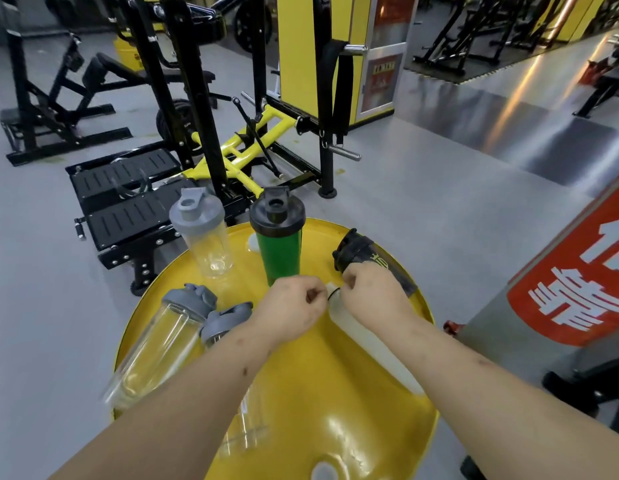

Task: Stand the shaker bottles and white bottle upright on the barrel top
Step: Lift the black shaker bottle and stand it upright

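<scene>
Two shakers, the clear one (205, 237) and the green one (279, 237), are stood upright near the barrel top's (311, 382) far edge; the clear one is seen empty. The white bottle (366, 341) is laid flat near the right edge. Its neck is pinched by both the left hand (294, 303) and right hand (370, 296), fingers curled shut. If tipped carelessly, the black shaker (373, 261) lying at the right rim could be knocked off. Two clear shakers (155, 348) are left lying at the left edge.
</scene>
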Available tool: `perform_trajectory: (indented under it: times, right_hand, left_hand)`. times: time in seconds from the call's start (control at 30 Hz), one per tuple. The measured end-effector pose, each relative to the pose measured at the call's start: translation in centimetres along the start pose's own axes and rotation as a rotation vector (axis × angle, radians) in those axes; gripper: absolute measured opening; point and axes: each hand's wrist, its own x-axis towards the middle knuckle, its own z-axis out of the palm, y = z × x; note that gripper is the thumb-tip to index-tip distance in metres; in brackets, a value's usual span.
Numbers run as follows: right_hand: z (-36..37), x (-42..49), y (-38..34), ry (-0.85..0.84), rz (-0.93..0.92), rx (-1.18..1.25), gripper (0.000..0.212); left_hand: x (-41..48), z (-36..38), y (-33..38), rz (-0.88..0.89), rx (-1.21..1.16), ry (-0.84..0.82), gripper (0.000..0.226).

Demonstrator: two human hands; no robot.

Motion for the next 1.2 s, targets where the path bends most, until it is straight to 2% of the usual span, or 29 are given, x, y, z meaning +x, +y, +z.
perform_trajectory:
  times: [0.2, 0.27, 0.4, 0.53, 0.83, 1.2]
  right_hand:
    - [-0.7, 2.1, 1.7, 0.148, 0.062, -0.012, 0.022]
    - [-0.9, 2.8, 2.2, 0.168, 0.111, -0.032, 0.031]
    - [-0.8, 3.8, 3.3, 0.065, 0.220, -0.064, 0.047]
    - [-0.2, 4.2, 3.9, -0.024, 0.273, -0.070, 0.047]
    - [0.5, 5.0, 3.8, -0.055, 0.298, 0.053, 0.061]
    - [0.3, 5.7, 4.7, -0.102, 0.290, 0.094, 0.061]
  left_hand:
    - [1.8, 0.3, 0.5, 0.089, 0.022, 0.033, 0.015]
    - [2.6, 0.7, 0.6, 0.116, 0.022, 0.018, 0.014]
    - [3.8, 1.4, 0.8, 0.116, 0.040, -0.028, 0.021]
    - [4.7, 1.9, 0.4, 0.079, 0.042, -0.075, 0.026]
    - [5.7, 2.9, 0.1, 0.035, 0.056, -0.099, 0.040]
    - [6.4, 3.6, -0.2, -0.029, 0.108, -0.118, 0.042]
